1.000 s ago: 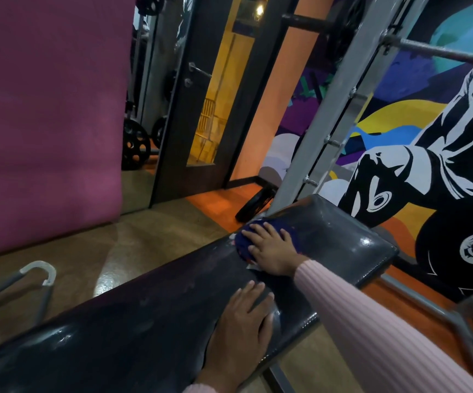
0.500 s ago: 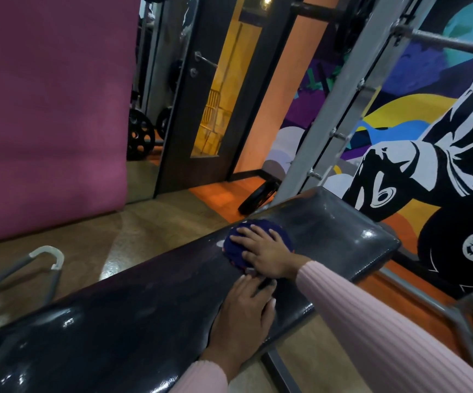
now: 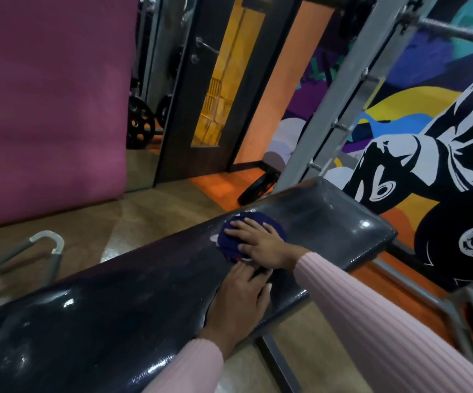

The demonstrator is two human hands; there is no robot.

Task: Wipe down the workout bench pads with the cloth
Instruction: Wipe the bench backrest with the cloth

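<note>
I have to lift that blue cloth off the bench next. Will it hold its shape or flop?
Probably flop: the cloth is bunched under the right hand, so it looks soft. It likely slides easily, since the bench pad is glossy.

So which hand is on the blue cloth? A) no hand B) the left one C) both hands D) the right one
D: the right hand lies flat on the blue cloth, pressing it to the bench pad, while the left hand rests on bare pad beside it.
</note>
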